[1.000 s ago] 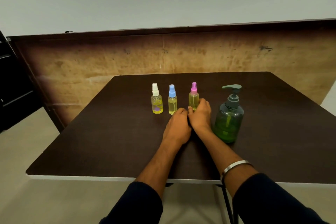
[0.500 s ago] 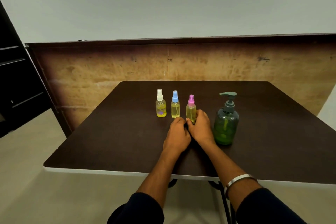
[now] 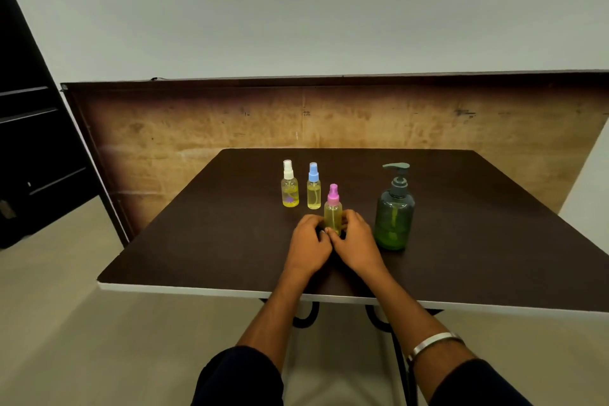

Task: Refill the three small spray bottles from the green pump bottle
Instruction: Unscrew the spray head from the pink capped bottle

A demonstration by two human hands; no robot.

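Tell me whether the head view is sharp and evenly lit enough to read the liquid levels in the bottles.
Head view: sharp, but the dim light leaves the exact levels hard to read. Wide-angle bend curves the dark brown table edges. The pink-capped clear spray bottle is partly hidden by the left hand and right hand. The dark green pump bottle is too murky to gauge.

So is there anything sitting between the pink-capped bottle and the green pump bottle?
Nothing visible. Bare table separates the pink-capped bottle, held between both hands, from the green pump bottle; only the right hand lies on that side.
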